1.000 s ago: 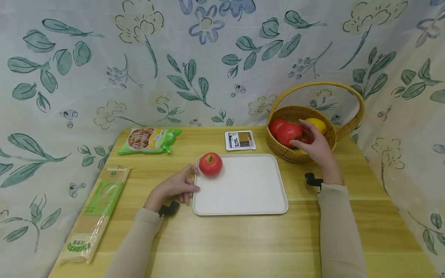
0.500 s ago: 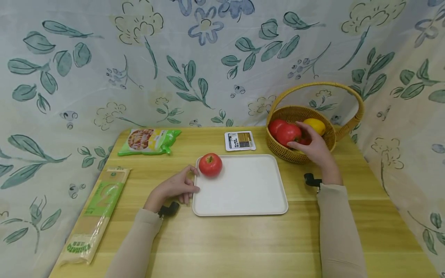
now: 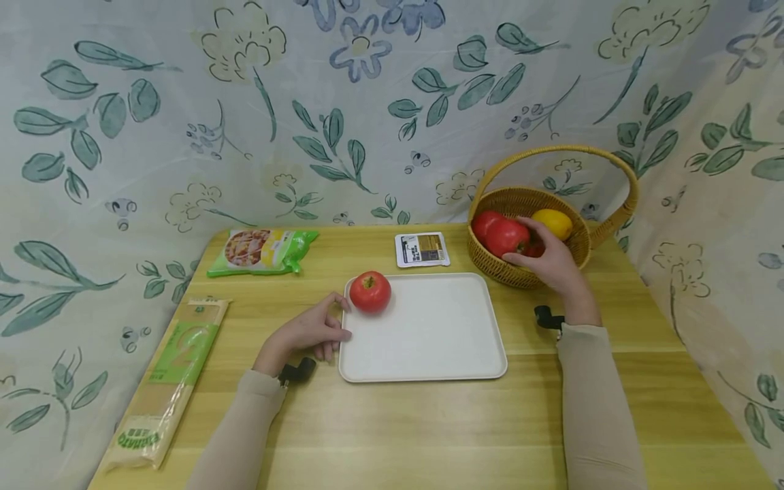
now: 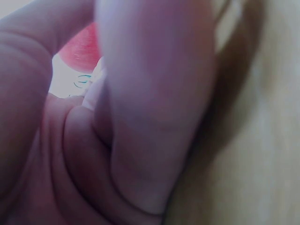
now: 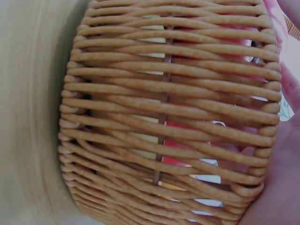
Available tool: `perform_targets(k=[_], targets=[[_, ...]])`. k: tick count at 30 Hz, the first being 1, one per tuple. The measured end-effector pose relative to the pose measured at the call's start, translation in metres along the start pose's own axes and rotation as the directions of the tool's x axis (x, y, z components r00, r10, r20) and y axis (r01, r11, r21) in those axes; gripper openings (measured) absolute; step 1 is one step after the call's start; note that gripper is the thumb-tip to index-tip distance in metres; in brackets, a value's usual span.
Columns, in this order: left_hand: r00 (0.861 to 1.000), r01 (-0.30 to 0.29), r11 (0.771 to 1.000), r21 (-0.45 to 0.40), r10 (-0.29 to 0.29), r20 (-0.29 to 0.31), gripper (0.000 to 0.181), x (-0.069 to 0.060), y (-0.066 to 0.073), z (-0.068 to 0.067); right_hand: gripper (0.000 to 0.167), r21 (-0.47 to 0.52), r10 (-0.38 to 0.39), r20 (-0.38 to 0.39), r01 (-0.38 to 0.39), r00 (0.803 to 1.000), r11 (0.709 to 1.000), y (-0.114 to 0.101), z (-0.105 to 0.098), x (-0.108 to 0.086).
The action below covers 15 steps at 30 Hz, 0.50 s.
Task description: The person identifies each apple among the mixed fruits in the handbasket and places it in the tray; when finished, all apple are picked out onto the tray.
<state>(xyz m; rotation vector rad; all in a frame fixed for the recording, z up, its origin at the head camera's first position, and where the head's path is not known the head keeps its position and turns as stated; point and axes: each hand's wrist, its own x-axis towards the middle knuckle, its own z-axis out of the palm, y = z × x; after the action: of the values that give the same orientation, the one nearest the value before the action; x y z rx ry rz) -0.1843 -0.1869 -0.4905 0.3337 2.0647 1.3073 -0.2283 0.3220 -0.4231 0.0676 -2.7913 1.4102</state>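
From my station I take the step in hand to be the grasp itself: the right hand (image 3: 551,264) reaches over the near rim of the wicker basket (image 3: 497,269), with its thumb at the front and its index finger at the top curled round a red tomato (image 3: 505,237). That tomato sits inside the basket, with another red fruit (image 3: 484,222) against its left and a yellow fruit (image 3: 554,222) farther back on the right; I see no sign that it is lifted. How firm the hold is I cannot tell, since in the right wrist view the weave screens most of the fruit from me. The left hand (image 3: 306,331) is at the left edge of the white tray (image 3: 429,333), thumb and index finger apart at the rim; whether they pinch it or merely rest there I can't make out. A second tomato (image 3: 370,294) stands on the tray's far left corner. I judge that the next move calls for a settled grip, then a straight lift, clear of the rim, the handle (image 3: 563,149) and the neighbouring fruit.
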Motion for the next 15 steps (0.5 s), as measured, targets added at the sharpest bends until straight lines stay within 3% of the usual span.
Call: perform_targets(k=[15], targets=[[1.0, -0.005, 1.0, -0.001, 0.005, -0.007, 0.057, 0.001, -0.0006, 0.001, 0.095, -0.035, 0.045, 0.015, -0.044, 0.999, 0.998, -0.0005, 0.0017, 0.003]])
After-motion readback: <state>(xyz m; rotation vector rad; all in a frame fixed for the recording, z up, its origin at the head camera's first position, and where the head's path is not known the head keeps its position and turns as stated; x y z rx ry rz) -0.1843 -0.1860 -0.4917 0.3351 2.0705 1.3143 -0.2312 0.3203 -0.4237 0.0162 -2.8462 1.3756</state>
